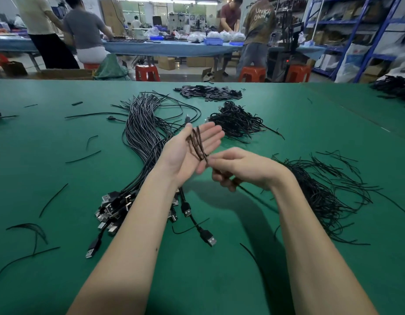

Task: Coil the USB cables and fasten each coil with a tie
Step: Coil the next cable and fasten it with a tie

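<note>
Thin black USB cable looped over a flat palm, above the middle of the bench.

The right hand [240,169] pinches the thin black USB cable [198,144] with curled fingers, laying loops across the left hand [192,148], whose fingers are straight and spread. The cable looks light and limp, likely to spring loose, so take it at the gathered strands. Unwound black-and-grey cables [144,133] lie on the green bench [49,178] toward its far edge; black wire ties [329,189] lie toward the right edge.
</note>
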Demonstrator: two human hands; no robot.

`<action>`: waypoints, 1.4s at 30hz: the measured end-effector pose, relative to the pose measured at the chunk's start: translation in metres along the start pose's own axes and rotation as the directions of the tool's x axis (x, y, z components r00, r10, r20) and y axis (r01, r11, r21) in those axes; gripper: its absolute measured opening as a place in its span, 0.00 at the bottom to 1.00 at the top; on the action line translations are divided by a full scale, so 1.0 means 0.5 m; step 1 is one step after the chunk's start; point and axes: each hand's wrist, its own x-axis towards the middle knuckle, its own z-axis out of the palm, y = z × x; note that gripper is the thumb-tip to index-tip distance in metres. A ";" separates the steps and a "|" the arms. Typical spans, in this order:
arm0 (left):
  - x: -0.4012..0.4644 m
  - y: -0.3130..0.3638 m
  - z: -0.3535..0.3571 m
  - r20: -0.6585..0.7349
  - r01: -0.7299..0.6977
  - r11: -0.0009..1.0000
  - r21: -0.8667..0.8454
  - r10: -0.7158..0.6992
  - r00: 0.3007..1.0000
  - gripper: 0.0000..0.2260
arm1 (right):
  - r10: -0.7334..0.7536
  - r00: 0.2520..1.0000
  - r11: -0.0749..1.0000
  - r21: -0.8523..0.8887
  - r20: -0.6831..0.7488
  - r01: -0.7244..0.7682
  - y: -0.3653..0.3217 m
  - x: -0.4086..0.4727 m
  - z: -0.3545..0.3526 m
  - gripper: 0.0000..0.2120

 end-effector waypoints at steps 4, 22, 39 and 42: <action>-0.015 0.017 0.000 0.110 0.033 0.997 -0.063 -0.026 0.994 0.25 | 0.197 0.954 0.975 0.055 0.228 -0.215 0.033 -0.007 -0.013 0.20; 0.027 -0.043 -0.004 -0.282 0.055 0.974 0.219 0.009 0.959 0.19 | -0.060 0.976 0.896 0.419 -0.209 0.145 -0.009 0.016 0.012 0.12; 0.033 -0.081 0.010 -0.197 -0.092 0.838 0.538 0.232 0.953 0.16 | -0.013 0.968 0.945 0.314 -0.252 0.095 0.013 0.016 0.012 0.10; 0.027 -0.079 0.009 -0.217 -0.104 0.873 0.476 0.232 0.948 0.16 | 0.000 0.983 0.928 0.366 -0.186 0.069 0.020 0.001 -0.007 0.12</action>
